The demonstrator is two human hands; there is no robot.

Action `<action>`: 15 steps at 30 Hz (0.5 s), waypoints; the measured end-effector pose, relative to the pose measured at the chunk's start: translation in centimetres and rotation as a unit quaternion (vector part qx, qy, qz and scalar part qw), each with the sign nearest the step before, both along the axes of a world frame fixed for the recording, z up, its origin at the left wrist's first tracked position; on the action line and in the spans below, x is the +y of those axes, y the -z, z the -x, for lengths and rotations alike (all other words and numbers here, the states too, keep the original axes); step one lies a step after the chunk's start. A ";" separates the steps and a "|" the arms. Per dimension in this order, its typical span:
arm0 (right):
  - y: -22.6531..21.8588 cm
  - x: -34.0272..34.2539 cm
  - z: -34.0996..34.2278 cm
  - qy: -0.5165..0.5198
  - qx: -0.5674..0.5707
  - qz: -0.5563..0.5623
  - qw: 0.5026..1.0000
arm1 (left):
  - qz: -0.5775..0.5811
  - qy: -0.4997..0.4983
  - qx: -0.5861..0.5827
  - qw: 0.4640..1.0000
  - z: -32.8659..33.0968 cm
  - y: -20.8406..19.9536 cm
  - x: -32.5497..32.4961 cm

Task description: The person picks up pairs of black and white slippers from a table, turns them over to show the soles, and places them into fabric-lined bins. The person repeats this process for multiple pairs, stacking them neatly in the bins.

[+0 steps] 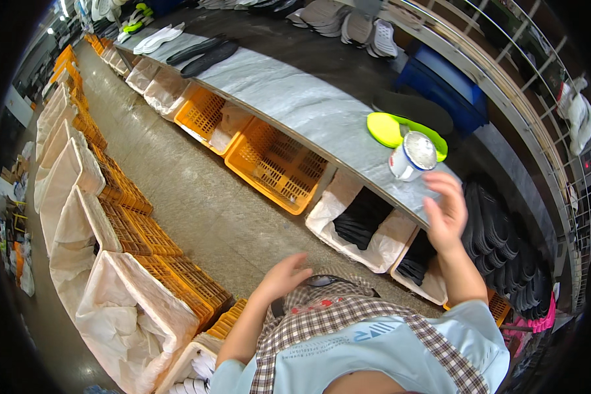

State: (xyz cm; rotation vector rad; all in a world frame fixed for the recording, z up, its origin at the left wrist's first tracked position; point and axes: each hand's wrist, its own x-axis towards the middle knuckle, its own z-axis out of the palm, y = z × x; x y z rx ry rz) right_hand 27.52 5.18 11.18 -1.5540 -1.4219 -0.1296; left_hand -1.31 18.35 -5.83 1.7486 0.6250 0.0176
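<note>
White round tub with a blue rim [412,157]: is standing on the grey marbled table [308,98], near its front edge; I am judging a bump from my knuckles the likeliest trouble, tipping it and spilling its pale contents.
Bright yellow-green flat sole [383,129]: is lying just behind the tub, so a spill could be smearing it, perhaps the flat black sole [414,108] beyond it too.
White-lined plastic basket [387,248]: is sitting below the table's edge, holding dark pieces; a fumbled grip might be dropping the tub in there.
Bare right hand [445,213]: is hovering beside the tub, fingers apart and slightly curled, clasping nothing; I cannot tell whether a fingertip is touching.
Bare left hand [284,279]: is hanging by my brown-and-white checked apron [318,317], elbow bent, fingers loosely extended, carrying nothing visible.
</note>
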 end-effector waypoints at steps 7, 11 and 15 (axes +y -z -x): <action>8.4 23.6 -2.5 -0.020 0.416 -0.082 0.905 | -0.007 -0.079 0.081 0.994 6.6 1.6 3.7; 13.0 33.1 -13.0 0.108 0.347 -0.030 0.931 | -0.004 -0.135 0.074 0.988 8.6 4.3 5.4; 15.7 40.8 -27.7 -0.009 0.807 -0.141 0.574 | 0.017 -0.175 0.121 0.977 9.1 6.8 8.3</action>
